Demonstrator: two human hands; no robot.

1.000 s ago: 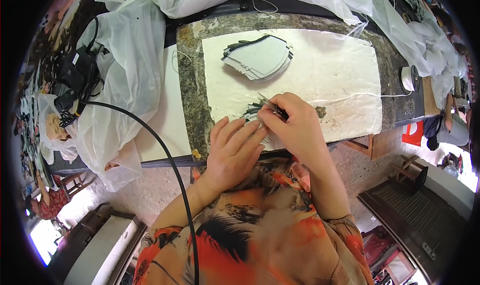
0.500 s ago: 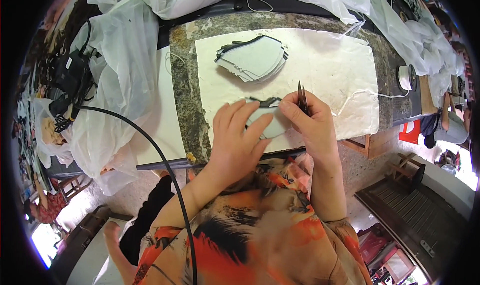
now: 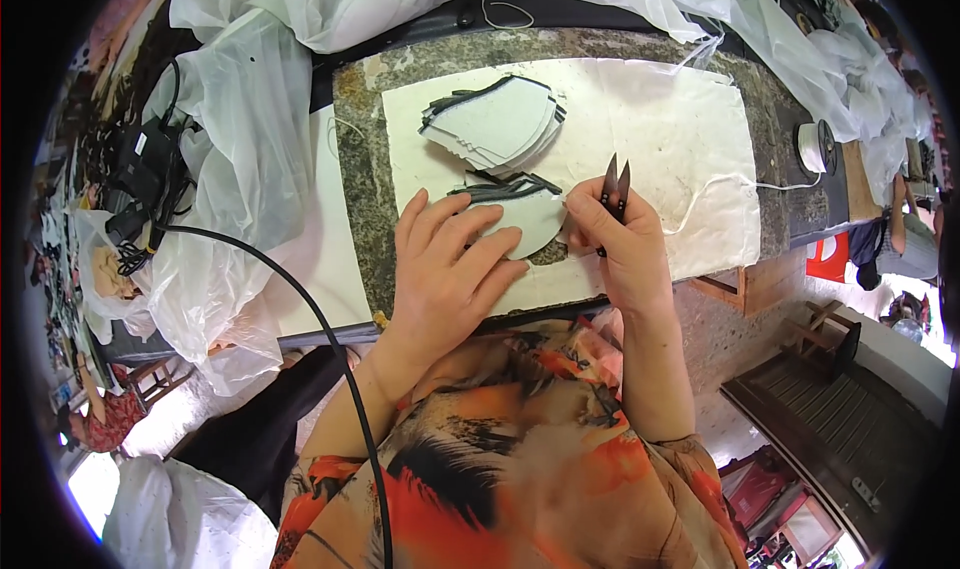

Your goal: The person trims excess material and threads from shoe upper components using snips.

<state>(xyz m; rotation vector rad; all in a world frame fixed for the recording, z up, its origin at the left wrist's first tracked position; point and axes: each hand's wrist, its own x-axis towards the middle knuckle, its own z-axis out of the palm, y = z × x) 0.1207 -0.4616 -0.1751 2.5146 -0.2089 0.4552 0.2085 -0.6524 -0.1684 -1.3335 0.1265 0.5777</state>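
- Stone-topped desk (image 3: 360,219) runs across our view, covered in part by a white sheet (image 3: 680,139), with crumpled clear plastic (image 3: 240,169) heaped at nine o'clock and along twelve.
- We press our left hand (image 3: 450,269) flat on a pale, rounded cut piece (image 3: 535,224) with a dark edging, fingers spread and slightly fanned; the piece lies at the centre of the sheet.
- Our right hand (image 3: 625,244) sits just beside it at three o'clock, fingers curled tight around small thread snips (image 3: 615,184), blades pointing to twelve and slightly parted.
- At twelve o'clock from the piece rests a stack of similar pieces (image 3: 495,124).
- We judge the piece thin, light and floppy, apt to slide on the sheet; best pinned flat with the palm and lifted by its bound edge.
- White thread (image 3: 720,184) trails toward a spool (image 3: 815,147) at two o'clock.
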